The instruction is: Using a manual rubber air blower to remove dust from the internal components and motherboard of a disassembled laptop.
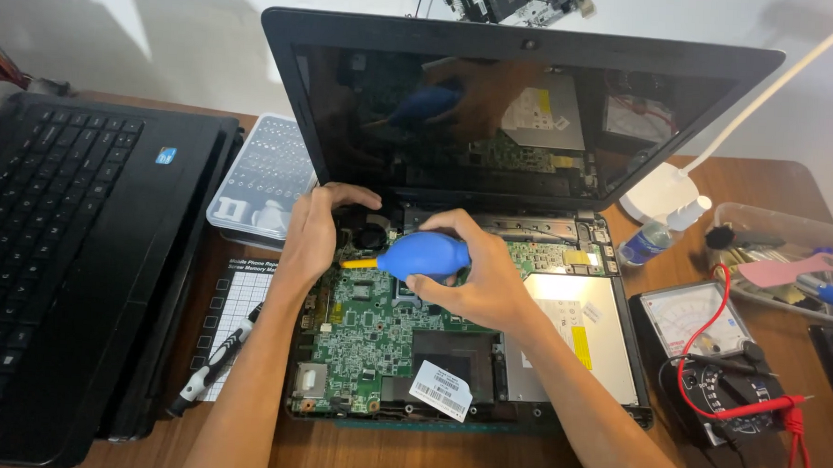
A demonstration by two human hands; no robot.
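Observation:
An opened black laptop (615, 402) lies in front of me with its keyboard cover off, showing the green circuit board (365, 330) and a silver optical drive (585, 340). My right hand (480, 279) grips a blue rubber air blower (425, 255) whose yellow nozzle points left toward the black fan (372, 232) at the board's upper left. My left hand (315, 234) rests on the laptop's left edge beside that fan, fingers curled over the corner. The dark screen (515, 117) stands upright behind and reflects the board.
A black keyboard cover (51, 246) lies at left. A clear screwdriver bit case (260, 176), a white gridded screw mat (236, 301) and a black-and-white screwdriver (210, 361) sit between. At right stand a multimeter (703, 321) with red leads, a small bottle (650, 240), a lamp base (657, 193) and a clear tool tray (781, 259).

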